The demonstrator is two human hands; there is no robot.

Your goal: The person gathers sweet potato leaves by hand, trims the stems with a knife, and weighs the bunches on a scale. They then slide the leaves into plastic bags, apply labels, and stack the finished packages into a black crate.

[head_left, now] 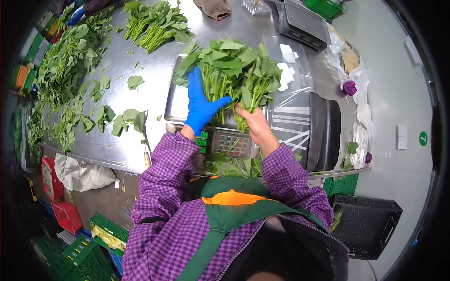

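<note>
A bunch of leafy greens [234,61] is over the metal pan of a weighing scale [176,105], its leaves pointing away from me and its stems toward me. My right hand [254,122], bare, is closed around stems at the bunch's lower right. My left hand [200,100] wears a blue glove and rests along the left side of the greens, fingers stretched out and thumb spread across the stems. Below the pan, the scale's keypad [233,144] and green display [202,142] show between my wrists. Loose leaves [234,165] lie at the keypad's near edge.
A large heap of greens [70,56] covers the table's left side; another bunch [157,25] lies at the back. A knife handle [147,160] sits by the front edge. On the right are plastic bags [293,93], a black sealing-like device [326,133] and a black crate [368,225].
</note>
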